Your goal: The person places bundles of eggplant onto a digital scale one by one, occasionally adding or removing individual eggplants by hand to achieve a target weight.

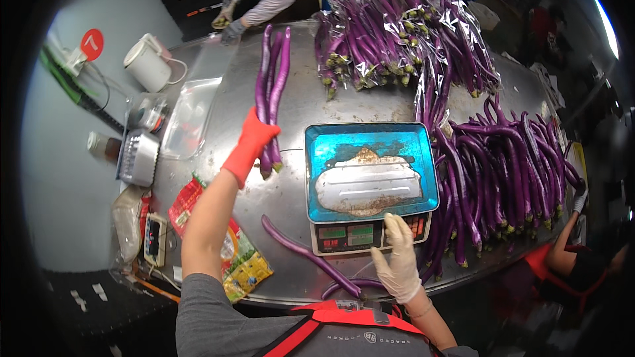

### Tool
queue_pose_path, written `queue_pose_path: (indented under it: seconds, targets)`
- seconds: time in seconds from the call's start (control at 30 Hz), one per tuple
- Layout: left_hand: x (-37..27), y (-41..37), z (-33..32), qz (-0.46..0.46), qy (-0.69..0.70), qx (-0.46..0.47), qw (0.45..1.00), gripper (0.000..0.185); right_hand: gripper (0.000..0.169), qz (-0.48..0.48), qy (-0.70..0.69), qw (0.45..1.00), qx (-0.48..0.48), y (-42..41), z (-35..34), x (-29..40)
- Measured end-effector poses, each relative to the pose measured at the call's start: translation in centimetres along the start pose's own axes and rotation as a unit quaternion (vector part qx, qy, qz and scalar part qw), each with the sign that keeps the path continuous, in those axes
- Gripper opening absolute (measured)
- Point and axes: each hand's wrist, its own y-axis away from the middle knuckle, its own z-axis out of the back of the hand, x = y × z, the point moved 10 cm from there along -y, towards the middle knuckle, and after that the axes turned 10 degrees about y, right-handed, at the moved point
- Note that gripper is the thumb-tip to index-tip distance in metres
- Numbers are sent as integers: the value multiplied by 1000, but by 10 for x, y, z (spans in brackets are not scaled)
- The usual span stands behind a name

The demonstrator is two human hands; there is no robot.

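My left hand (253, 141), in an orange-red glove, grips a bundle of long purple eggplants (275, 79) near their stem ends, left of the scale. Their tips point toward the far side of the metal table. My right hand (398, 263), in a pale thin glove, holds nothing, its fingers apart at the scale's front edge beside the keypad. The digital scale (347, 235) carries a bare blue tray (367, 134) with a worn, stained middle. One loose eggplant (310, 255) lies in front of the scale, with another curved one (354, 282) near the table's edge.
Loose eggplants (501, 173) are heaped at right; bagged ones (382, 34) are piled behind. Clear plastic bags (188, 114), a white kettle (149, 62), a metal container (140, 156) and a red printed packet (243, 253) sit at left. Gloved co-workers' hands (233, 29) (579, 202) reach both table sides.
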Motion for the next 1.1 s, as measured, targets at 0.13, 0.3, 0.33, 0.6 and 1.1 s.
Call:
queue_pose_path:
  seconds: [0.13,0.3,0.33,0.6,1.1]
  targets:
    - [-37,-63,-36,-43,-148,1,988,77,72,-123,-4,992,-11,9,20,-43]
    - [-4,-107,-77,-107,-265,60,956,56,72,-193,59,979,-27,9,46,-72]
    - [12,-125,-71,-130,-331,35,934,55,71,-202,78,975,-41,11,54,-80]
    - [7,-110,-39,-272,-311,-20,911,76,52,-208,439,871,-73,45,132,-167]
    - [-104,208,-165,-202,160,174,951,32,44,-314,-461,829,-33,84,104,-185]
